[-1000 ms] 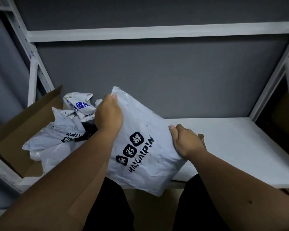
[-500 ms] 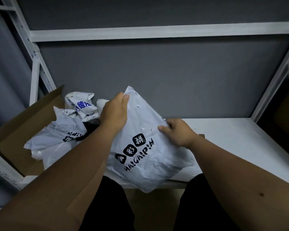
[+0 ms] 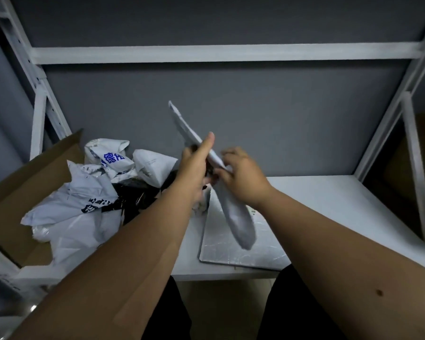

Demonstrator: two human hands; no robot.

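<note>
fingers [image 3: 207,146] of left hand [image 3: 194,168] and right hand [image 3: 243,179] pinch mailer bag [image 3: 236,217] edge-on, mid-air; risk: slick film could slip onto shelf [image 3: 329,200].

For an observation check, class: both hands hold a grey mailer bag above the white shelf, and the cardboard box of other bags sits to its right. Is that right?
No. In the head view the cardboard box sits to the left of the grey mailer bag, not the right. The left hand and right hand do hold it above the white shelf.
</note>
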